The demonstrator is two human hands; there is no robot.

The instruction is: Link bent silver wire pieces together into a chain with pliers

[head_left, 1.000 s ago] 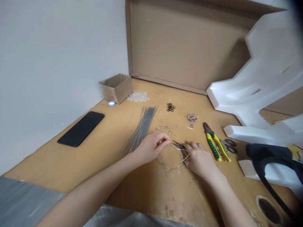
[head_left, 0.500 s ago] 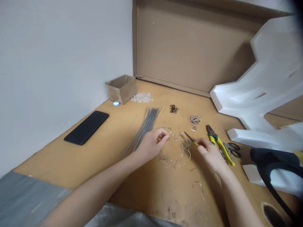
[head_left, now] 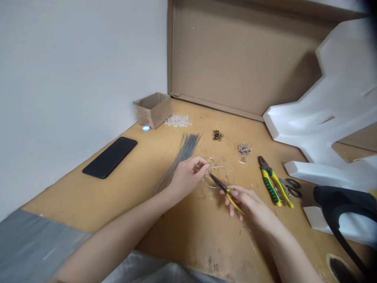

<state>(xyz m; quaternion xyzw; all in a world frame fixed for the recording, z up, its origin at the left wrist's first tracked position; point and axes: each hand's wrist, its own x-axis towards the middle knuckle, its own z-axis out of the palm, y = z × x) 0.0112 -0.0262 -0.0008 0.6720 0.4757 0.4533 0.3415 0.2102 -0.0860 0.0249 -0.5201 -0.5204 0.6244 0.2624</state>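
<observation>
My left hand [head_left: 191, 173] pinches the bent silver wire piece [head_left: 212, 187], a loose ring of thin wire over the table. My right hand [head_left: 246, 202] is wrapped round the yellow handles of the needle-nose pliers [head_left: 219, 183]. Their dark jaws point up and left and reach the wire close to my left fingertips; whether they grip it is too small to tell. A bundle of straight grey wires [head_left: 188, 147] lies just behind my left hand, partly hidden by it.
Around lie a phone [head_left: 110, 158], a cardboard box [head_left: 153, 112], clear beads [head_left: 178, 120], black rings [head_left: 217, 135], a wire coil [head_left: 244, 148], green-yellow pliers [head_left: 271, 181] and scissors [head_left: 291, 187]. White foam [head_left: 294, 118] stands right, beside a black object [head_left: 338, 196].
My right hand has turned and brought the plier tips down and left to the wire by my left fingers. The wire ring has shifted, while my left hand has barely moved.
</observation>
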